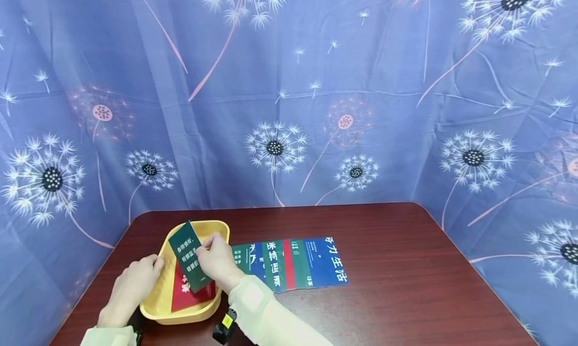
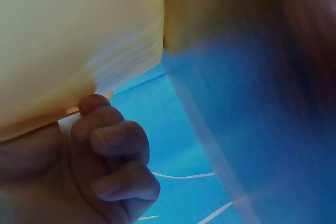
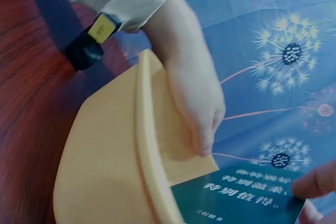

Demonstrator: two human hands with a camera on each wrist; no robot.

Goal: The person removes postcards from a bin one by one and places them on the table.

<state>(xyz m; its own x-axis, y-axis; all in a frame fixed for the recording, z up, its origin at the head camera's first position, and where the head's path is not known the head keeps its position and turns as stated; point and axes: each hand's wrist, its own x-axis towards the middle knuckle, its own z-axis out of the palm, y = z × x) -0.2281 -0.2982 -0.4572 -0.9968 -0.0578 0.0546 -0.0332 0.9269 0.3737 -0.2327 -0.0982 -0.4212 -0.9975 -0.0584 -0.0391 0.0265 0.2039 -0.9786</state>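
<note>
A dark green card [image 1: 189, 260] with white Chinese characters is pinched in my right hand [image 1: 220, 260], tilted above a yellow plastic basin [image 1: 155, 301]. Inside the basin lies a red card [image 1: 194, 299], partly covered by the green one. My left hand [image 1: 134, 282] grips the basin's left rim, thumb on top. The left wrist view shows the curled fingers [image 2: 126, 142] below the rim, against the outer wall [image 2: 63, 45]. In the right wrist view, the green card [image 3: 247, 195] extends past the basin's edge, with right fingertips [image 3: 315, 179] at its end.
Right of the basin, a row of overlapping blue, green and red cards [image 1: 325, 263] lies on the dark red wooden table [image 1: 397, 286]. A black wrist device with a yellow label [image 1: 226, 326] hangs by my right sleeve. Blue dandelion-print cloth [image 1: 307, 110] surrounds the table.
</note>
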